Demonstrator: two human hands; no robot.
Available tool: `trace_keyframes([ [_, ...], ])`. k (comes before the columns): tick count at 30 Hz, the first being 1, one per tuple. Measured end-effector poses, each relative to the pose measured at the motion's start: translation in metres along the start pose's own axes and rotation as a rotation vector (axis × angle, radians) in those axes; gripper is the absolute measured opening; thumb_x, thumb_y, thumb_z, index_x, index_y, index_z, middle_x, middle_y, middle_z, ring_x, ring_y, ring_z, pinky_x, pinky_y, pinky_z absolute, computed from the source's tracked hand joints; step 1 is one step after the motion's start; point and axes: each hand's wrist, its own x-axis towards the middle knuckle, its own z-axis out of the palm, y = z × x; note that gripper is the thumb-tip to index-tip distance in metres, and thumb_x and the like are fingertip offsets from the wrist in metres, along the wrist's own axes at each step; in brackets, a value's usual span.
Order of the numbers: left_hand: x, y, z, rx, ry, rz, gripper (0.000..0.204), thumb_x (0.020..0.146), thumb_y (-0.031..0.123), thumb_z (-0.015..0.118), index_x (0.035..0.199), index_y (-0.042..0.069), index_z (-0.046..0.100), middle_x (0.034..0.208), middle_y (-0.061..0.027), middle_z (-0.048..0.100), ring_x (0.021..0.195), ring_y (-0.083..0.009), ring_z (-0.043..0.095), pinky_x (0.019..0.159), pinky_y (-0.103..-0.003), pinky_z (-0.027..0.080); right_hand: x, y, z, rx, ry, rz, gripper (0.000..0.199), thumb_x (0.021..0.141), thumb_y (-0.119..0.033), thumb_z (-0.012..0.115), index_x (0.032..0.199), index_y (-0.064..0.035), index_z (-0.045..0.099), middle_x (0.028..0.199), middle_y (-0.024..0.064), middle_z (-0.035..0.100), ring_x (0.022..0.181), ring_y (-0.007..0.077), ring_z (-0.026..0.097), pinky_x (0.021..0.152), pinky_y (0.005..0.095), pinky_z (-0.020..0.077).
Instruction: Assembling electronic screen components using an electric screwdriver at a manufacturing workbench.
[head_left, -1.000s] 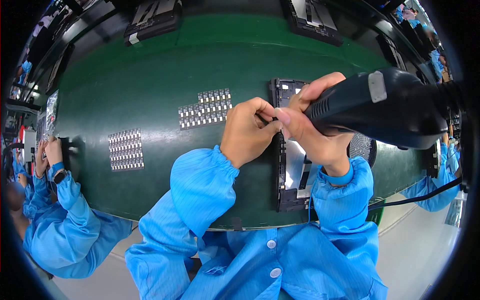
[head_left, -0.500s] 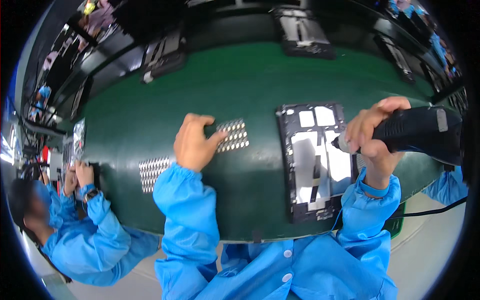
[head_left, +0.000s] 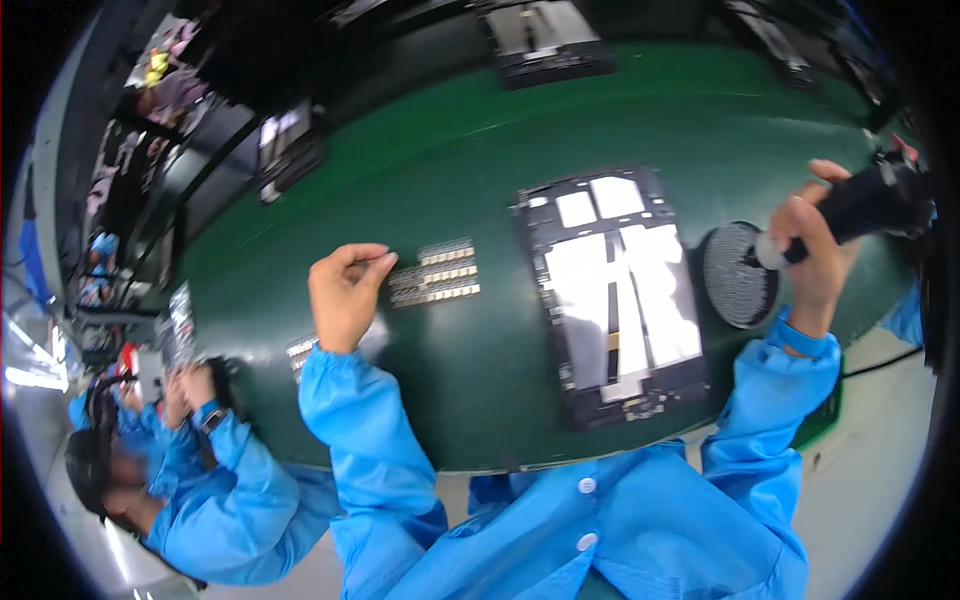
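My right hand (head_left: pixel 818 265) is wrapped round a black electric screwdriver (head_left: pixel 865 205), its tip over a round dark dish (head_left: pixel 740 308) filled with small grey pieces, probably screws. My left hand (head_left: pixel 345 295) has thumb and forefinger pressed together at the left side of a sheet of small metallic parts (head_left: pixel 450 275). Whether a small part sits in that pinch is too small to make out. Between my hands lies a flat black-framed device chassis (head_left: pixel 620 300) with bright silver panels and a dark strip down the middle.
Another sheet of small parts (head_left: pixel 303 352) lies partly behind my left sleeve. More device chassis (head_left: pixel 545 45) stand along the far side of the green table (head_left: pixel 480 400). To the left, a co-worker in blue (head_left: pixel 235 510) works with both hands.
My right hand has moved the screwdriver rightward off the chassis to the round dish, which now shows. My left hand has drawn back from the sheet, its fingers closing. The whole view has shifted.
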Motion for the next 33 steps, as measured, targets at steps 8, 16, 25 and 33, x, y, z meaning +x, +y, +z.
trace_keyframes([
  [8,-0.023,0.009,0.001,0.18,-0.13,0.106,0.019,0.071,0.001,0.073,0.089,0.002,0.07,0.079,-0.0071,0.062,0.065,-0.012,0.052,0.06,-0.025,0.044,0.002,0.007,-0.005,-0.009,-0.104,-0.026,0.042,0.079,-0.001,0.064,0.116,0.0063,0.043,0.062,0.0041,0.052,0.05,0.0131,0.051,0.051,0.0268,0.0435],
  [16,-0.025,0.0,0.0,0.232,-0.201,0.095,0.018,0.068,-0.003,0.074,0.083,-0.002,0.064,0.083,-0.0055,0.059,0.066,-0.01,0.052,0.06,-0.022,0.043,0.004,-0.005,0.002,0.048,0.003,0.023,0.039,0.071,0.0,0.073,0.104,0.0047,0.052,0.059,0.0037,0.056,0.046,0.0114,0.052,0.044,0.0233,0.0392],
  [25,-0.034,0.006,0.044,-0.012,-0.022,0.198,0.01,0.074,-0.003,0.071,0.076,0.0,0.062,0.072,-0.0015,0.061,0.06,-0.0021,0.048,0.052,-0.016,0.037,0.006,0.019,-0.001,0.095,0.038,0.012,0.029,0.07,0.001,0.077,0.088,0.0007,0.055,0.06,0.0054,0.06,0.047,0.0104,0.056,0.043,0.0213,0.0433],
  [33,-0.045,0.011,0.051,0.213,0.166,0.004,0.009,0.075,0.003,0.072,0.077,0.0,0.063,0.059,0.0005,0.056,0.052,-0.0012,0.047,0.047,-0.016,0.035,0.002,0.025,0.006,-0.004,0.002,0.055,0.028,0.071,-0.002,0.078,0.087,0.0004,0.055,0.059,0.0029,0.059,0.047,0.0084,0.056,0.044,0.0213,0.0426],
])
